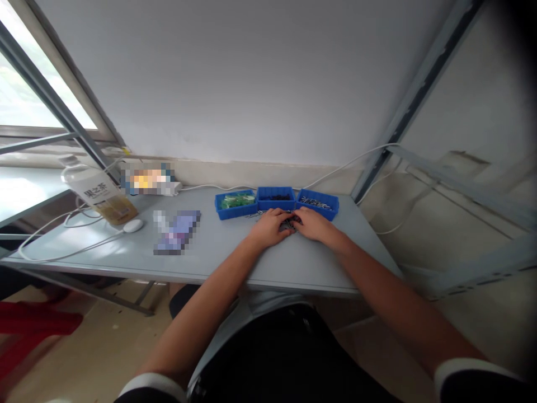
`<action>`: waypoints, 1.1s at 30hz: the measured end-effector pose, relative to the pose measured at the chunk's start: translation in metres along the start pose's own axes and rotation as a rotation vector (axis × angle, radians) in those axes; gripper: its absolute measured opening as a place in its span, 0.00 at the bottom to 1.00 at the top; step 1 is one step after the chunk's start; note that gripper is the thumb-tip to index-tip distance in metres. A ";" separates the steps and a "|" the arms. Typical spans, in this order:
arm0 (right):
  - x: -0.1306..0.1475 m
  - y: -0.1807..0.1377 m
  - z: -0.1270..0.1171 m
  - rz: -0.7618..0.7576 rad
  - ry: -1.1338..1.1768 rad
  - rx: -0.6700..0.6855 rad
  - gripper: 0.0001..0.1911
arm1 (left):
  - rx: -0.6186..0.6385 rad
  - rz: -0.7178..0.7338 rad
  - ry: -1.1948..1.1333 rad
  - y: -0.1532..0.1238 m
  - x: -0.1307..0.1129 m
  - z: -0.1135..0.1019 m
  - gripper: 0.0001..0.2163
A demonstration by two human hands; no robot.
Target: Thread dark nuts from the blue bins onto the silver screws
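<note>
My left hand (272, 228) rests on the grey table with its fingers curved over a small heap of loose metal pieces (287, 225). From the other side, my right hand (314, 225) touches the same heap, fingertips close to those of the left. Both hands have thumb and fingers apart, cupped around the heap, which they partly hide. Just behind them stand three blue bins: the left bin (236, 212) holds green pieces, the middle bin (276, 206) dark small pieces, and the right bin (333, 212) silvery metal pieces. A few thin metal pieces lie in front of the bins.
A tilted-looking drink bottle (98, 190) stands at the left beside a white round charger (133, 226) with a cable. A blurred phone-like object (178, 234) lies left of my hands. White cable (348, 166) runs along the wall. Metal frame posts (394, 134) flank the table.
</note>
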State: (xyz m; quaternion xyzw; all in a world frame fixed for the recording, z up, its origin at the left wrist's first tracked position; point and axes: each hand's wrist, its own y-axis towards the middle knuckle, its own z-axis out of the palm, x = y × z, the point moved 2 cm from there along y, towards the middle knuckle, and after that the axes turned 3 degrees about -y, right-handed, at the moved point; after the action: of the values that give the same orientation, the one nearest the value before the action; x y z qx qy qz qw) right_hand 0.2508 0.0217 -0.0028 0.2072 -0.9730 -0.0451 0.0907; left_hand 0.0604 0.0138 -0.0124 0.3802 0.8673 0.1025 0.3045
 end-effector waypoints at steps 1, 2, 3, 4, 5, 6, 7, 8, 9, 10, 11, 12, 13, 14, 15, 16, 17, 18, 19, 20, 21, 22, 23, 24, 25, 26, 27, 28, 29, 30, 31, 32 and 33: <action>0.002 0.002 0.002 -0.015 0.021 -0.015 0.13 | -0.017 -0.003 -0.017 0.000 0.004 -0.003 0.23; 0.003 0.004 0.003 -0.030 0.042 -0.035 0.13 | -0.032 -0.014 -0.034 0.000 0.007 -0.005 0.22; 0.005 0.006 0.005 -0.051 0.066 -0.056 0.13 | -0.046 -0.030 -0.047 0.000 0.010 -0.007 0.21; 0.006 0.008 0.007 -0.071 0.087 -0.078 0.12 | -0.062 -0.044 -0.058 0.000 0.013 -0.009 0.20; 0.008 0.010 0.008 -0.087 0.110 -0.100 0.11 | -0.074 -0.054 -0.061 -0.001 0.015 -0.011 0.19; 0.009 0.012 0.009 -0.097 0.135 -0.124 0.10 | -0.080 -0.062 -0.057 -0.001 0.016 -0.012 0.18; 0.010 0.013 0.010 -0.104 0.158 -0.146 0.10 | -0.085 -0.071 -0.048 -0.001 0.018 -0.013 0.18; 0.011 0.014 0.011 -0.110 0.181 -0.169 0.09 | -0.091 -0.083 -0.034 -0.001 0.018 -0.014 0.18; 0.012 0.015 0.012 -0.117 0.201 -0.192 0.08 | -0.096 -0.097 -0.018 -0.001 0.019 -0.014 0.18; 0.012 0.016 0.012 -0.125 0.216 -0.214 0.08 | -0.101 -0.114 -0.001 -0.001 0.019 -0.015 0.18; 0.013 0.016 0.013 -0.135 0.230 -0.235 0.07 | -0.107 -0.132 0.015 -0.001 0.019 -0.016 0.17; 0.013 0.017 0.013 -0.145 0.247 -0.254 0.07 | -0.111 -0.149 0.029 -0.001 0.019 -0.017 0.17; 0.013 0.017 0.014 -0.151 0.271 -0.271 0.08 | -0.114 -0.163 0.041 -0.001 0.019 -0.018 0.17; 0.013 0.018 0.014 -0.153 0.303 -0.286 0.08 | -0.117 -0.175 0.052 -0.001 0.018 -0.018 0.17; 0.012 0.019 0.014 -0.152 0.342 -0.300 0.08 | -0.120 -0.184 0.063 -0.001 0.018 -0.019 0.17; 0.012 0.019 0.014 -0.147 0.389 -0.313 0.08 | -0.124 -0.191 0.075 -0.002 0.018 -0.020 0.16; 0.011 0.020 0.014 -0.138 0.438 -0.326 0.08 | -0.128 -0.192 0.085 -0.002 0.017 -0.020 0.16; 0.011 0.020 0.014 -0.125 0.485 -0.339 0.08 | -0.135 -0.190 0.092 -0.002 0.017 -0.020 0.15; 0.010 0.021 0.014 -0.111 0.533 -0.350 0.08 | -0.146 -0.185 0.092 -0.002 0.016 -0.020 0.15; 0.009 0.020 0.014 -0.096 0.583 -0.360 0.08 | -0.158 -0.179 0.084 -0.002 0.015 -0.020 0.15; 0.009 0.020 0.014 -0.082 0.639 -0.365 0.08 | -0.172 -0.176 0.066 -0.002 0.014 -0.020 0.15; 0.008 0.020 0.015 -0.070 0.704 -0.365 0.08 | -0.186 -0.174 0.038 -0.002 0.012 -0.020 0.16; 0.008 0.020 0.016 -0.064 0.777 -0.363 0.08 | -0.196 -0.175 0.003 -0.001 0.011 -0.020 0.17; 0.007 0.020 0.017 -0.059 0.858 -0.356 0.08 | -0.203 -0.177 -0.037 -0.001 0.011 -0.020 0.17; 0.007 0.019 0.018 -0.051 0.939 -0.346 0.08 | -0.207 -0.178 -0.075 -0.001 0.010 -0.021 0.16; 0.007 0.019 0.018 -0.036 1.013 -0.336 0.09 | -0.211 -0.177 -0.107 0.000 0.009 -0.021 0.15; 0.007 0.020 0.019 -0.016 1.074 -0.325 0.10 | -0.215 -0.176 -0.132 0.000 0.008 -0.022 0.14; 0.007 0.020 0.019 0.005 1.123 -0.317 0.11 | -0.221 -0.175 -0.149 0.000 0.008 -0.023 0.14; 0.008 0.020 0.018 0.023 1.161 -0.314 0.12 | -0.234 -0.177 -0.160 0.001 0.007 -0.024 0.13; 0.009 0.019 0.017 0.035 1.191 -0.317 0.14 | -0.247 -0.181 -0.168 0.001 0.006 -0.025 0.12; 0.010 0.019 0.016 0.040 1.214 -0.327 0.15 | -0.261 -0.184 -0.176 0.001 0.005 -0.026 0.12; 0.011 0.019 0.014 0.040 1.232 -0.339 0.16 | -0.273 -0.188 -0.183 0.001 0.005 -0.027 0.12; 0.012 0.018 0.012 0.040 1.246 -0.349 0.16 | -0.285 -0.191 -0.190 0.002 0.003 -0.028 0.12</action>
State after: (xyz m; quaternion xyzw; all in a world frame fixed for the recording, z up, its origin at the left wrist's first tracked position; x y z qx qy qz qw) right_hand 0.2309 0.0339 -0.0108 0.1585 -0.7202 -0.0720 0.6715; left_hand 0.0427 0.0190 0.0088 0.2571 0.8435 0.1584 0.4441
